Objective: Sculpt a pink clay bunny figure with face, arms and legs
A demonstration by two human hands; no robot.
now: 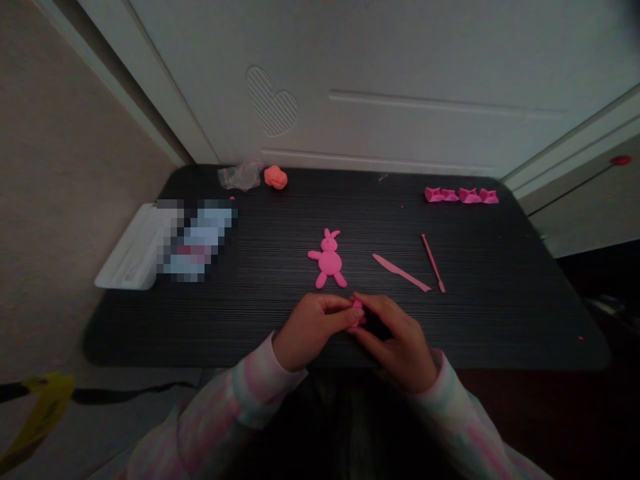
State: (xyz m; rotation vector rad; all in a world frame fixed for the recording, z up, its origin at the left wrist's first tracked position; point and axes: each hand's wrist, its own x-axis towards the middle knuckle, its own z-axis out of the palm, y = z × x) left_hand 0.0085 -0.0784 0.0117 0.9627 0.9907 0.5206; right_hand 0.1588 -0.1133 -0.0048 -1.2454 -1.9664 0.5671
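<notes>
My left hand (pixel 316 327) and my right hand (pixel 397 337) meet over the near part of the dark table. Both pinch one small piece of bright pink modelling clay (pixel 357 305), mostly covered by my fingers. Just beyond them a flat pink clay rabbit (pixel 330 261) lies on the tabletop. It has two ears, a round head and body, two legs, and one arm on its left side in view. To the right of it lie a pink plastic modelling knife (pixel 401 272) and a thin pink modelling stick (pixel 433 263).
Along the back edge sit a crumpled clear bag (pixel 241 177), an orange clay lump (pixel 276 177) and a row of pink angular pieces (pixel 461 195). A white tray (pixel 125 250) and a blurred-out light blue item (pixel 203 237) are at the left. A white panel (pixel 400 73) rises behind the table (pixel 260 320).
</notes>
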